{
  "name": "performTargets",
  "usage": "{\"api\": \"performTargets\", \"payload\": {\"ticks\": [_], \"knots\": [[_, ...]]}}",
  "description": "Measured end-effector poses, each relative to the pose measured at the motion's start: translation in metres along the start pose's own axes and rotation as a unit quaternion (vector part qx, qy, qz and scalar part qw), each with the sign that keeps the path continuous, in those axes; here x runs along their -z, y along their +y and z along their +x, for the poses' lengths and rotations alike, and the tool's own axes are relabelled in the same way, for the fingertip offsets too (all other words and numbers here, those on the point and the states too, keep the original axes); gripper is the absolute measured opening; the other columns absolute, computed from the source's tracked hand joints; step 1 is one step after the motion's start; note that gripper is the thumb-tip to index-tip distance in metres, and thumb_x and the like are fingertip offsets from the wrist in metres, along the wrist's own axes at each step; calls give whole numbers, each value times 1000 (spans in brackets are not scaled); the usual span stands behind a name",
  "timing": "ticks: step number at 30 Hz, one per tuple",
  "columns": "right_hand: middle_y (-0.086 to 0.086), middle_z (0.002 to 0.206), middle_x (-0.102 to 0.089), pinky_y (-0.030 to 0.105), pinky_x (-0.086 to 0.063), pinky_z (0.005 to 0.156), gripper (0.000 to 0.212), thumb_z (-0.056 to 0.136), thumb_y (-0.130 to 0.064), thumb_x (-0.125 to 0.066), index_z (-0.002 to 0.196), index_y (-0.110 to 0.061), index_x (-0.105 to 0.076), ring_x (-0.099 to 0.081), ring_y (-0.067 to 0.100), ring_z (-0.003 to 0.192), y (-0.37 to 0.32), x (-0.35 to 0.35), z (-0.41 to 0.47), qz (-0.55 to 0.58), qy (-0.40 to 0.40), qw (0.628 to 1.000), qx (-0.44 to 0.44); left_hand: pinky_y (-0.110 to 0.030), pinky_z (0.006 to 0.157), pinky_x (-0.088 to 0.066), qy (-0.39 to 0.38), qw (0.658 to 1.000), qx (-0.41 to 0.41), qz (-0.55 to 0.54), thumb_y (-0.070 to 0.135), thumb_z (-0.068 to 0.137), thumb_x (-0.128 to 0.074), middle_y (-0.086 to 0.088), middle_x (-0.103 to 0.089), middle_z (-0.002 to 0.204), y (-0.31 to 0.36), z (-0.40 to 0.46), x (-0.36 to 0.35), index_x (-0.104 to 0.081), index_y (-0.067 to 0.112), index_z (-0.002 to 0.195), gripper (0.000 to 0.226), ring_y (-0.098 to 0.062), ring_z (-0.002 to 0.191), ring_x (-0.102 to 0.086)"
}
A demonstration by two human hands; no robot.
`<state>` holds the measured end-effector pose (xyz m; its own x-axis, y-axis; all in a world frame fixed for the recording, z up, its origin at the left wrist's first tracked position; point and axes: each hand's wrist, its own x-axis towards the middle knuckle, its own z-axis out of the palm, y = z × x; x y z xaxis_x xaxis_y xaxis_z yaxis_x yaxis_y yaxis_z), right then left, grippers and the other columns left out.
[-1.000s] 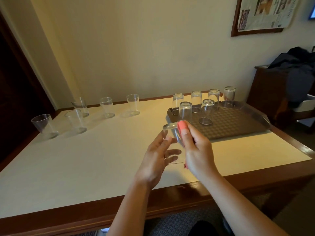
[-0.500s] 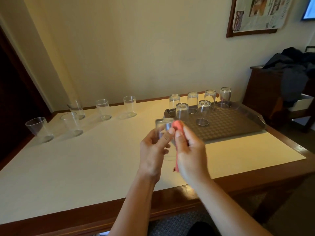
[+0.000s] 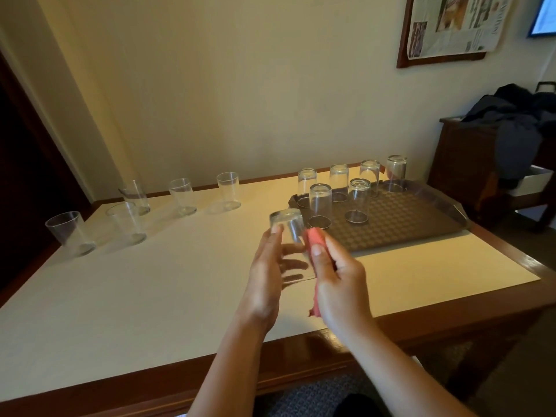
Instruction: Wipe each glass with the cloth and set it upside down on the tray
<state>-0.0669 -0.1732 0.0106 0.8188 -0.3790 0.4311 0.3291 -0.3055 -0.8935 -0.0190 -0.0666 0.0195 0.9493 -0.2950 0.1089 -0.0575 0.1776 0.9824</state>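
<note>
- The big table with a pale cream top and dark brown wooden edge [image 3: 120, 296] fills most of the view.
- The flat brown plastic tray with a bumpy floor [image 3: 421, 224] lies on the far right part of the table. There is bare room on its near and right side.
- Six clear glasses stand upside down on the far left part of the tray, four in a far row [image 3: 368, 177] and two nearer ones [image 3: 320, 204].
- Five clear glasses standing mouth up [image 3: 128, 222] wait on the far left of the table. I think these are not wiped yet.
- The left hand [image 3: 267, 278] holds the clear glass being wiped [image 3: 287, 225]. Its fingers are curled round the side of the glass.
- The right hand [image 3: 337, 278] is shut tight round the small pink-red cloth [image 3: 316, 239]. The cloth presses on the right side of the glass, and a bit of it hangs out under the hand.
- The held glass is up in the air, just near and left of the tray's near left corner. Its thick bottom points up and away, and its mouth points down toward the hands, so its long way runs nearly up and down, a bit tipped.
- I think the left hand only has to carry the glass a little right and far, then put it down mouth first. The right hand is nearer the tray, but it is busy with the cloth.
</note>
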Motion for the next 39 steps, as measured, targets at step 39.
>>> {"api": "performTargets", "payload": {"ticks": [39], "knots": [[-14,79,-68,35,-55,52,28,103,-33,-48,125,-48,-57,-62,10,62,-8,-3,-1,60,21,997,-40,-31,68,-51,30,999,-20,35,59,86,-69,-7,-74,106,10,4,4,-66,30,133,55,-22,80,-66]]}}
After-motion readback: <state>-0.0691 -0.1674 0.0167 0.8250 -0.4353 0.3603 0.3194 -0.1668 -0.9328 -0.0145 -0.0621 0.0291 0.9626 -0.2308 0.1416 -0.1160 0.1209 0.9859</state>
